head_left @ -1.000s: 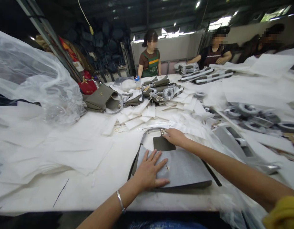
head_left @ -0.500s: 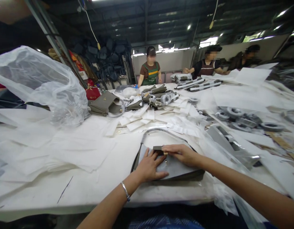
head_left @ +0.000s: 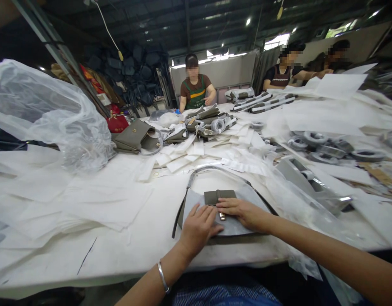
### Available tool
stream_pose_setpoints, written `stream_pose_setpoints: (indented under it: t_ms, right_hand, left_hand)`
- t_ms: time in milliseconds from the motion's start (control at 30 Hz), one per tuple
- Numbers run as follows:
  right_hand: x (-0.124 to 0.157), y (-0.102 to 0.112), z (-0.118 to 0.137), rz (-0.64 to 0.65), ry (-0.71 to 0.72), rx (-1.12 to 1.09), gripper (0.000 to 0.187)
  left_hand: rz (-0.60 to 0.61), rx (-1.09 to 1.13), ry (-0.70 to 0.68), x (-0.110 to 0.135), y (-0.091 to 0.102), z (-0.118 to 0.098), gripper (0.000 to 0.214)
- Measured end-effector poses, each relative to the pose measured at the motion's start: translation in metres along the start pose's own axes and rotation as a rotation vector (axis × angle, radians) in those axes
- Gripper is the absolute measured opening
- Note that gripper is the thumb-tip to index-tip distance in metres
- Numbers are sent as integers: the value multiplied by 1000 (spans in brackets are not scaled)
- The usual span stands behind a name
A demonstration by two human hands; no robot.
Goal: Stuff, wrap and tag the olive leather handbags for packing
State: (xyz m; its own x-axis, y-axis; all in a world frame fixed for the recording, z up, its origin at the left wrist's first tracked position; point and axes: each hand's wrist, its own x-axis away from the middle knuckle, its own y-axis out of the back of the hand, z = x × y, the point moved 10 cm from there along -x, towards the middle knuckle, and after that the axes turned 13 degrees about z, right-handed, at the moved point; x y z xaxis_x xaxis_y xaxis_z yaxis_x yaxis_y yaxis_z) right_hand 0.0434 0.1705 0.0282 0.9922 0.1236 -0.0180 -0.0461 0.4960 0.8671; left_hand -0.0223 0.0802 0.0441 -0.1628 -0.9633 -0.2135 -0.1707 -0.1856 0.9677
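A handbag lies on the white worktable in front of me, its front covered by a pale grey sheet. Its wrapped handle arches away toward the far side. A short olive-grey flap rests over the sheet, with a gold clasp below it. My left hand lies on the bag, fingertips at the flap's lower edge, fingers stretched out. My right hand is laid flat across the flap's right part beside the clasp. Neither hand grips anything visible.
White sheets are stacked at left, near a clear plastic bag. An olive handbag and several wrapped parts stand beyond. On the right are grey rolls and a grey bag. A co-worker faces me across the table.
My hands have shifted lower on the bag, and the flap, earlier raised under my fingers, now lies flat with the clasp showing. The facing co-worker has lifted a hand.
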Motion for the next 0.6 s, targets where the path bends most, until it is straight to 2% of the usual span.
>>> stream_pose_setpoints:
  t_ms: [67,133,233,400,600]
  right_hand:
    - [2,3,2,-37,-20,58,53]
    - [3,8,3,-87,-36,92,49]
    - [2,11,3,-112,-27,91,40]
    - [-9,10,8,-43,23,177,23]
    - [-25,12,7,53,40,329,18]
  left_hand:
    - [20,38,-147,4,-4,-20,35]
    - [44,116,-206,6,-7,-28,35]
    - [82,222,-165,2,-9,-29,36]
    - [159,293,-145,-3,0,-37,34]
    - [131,341,-105,-1,0,-33,36]
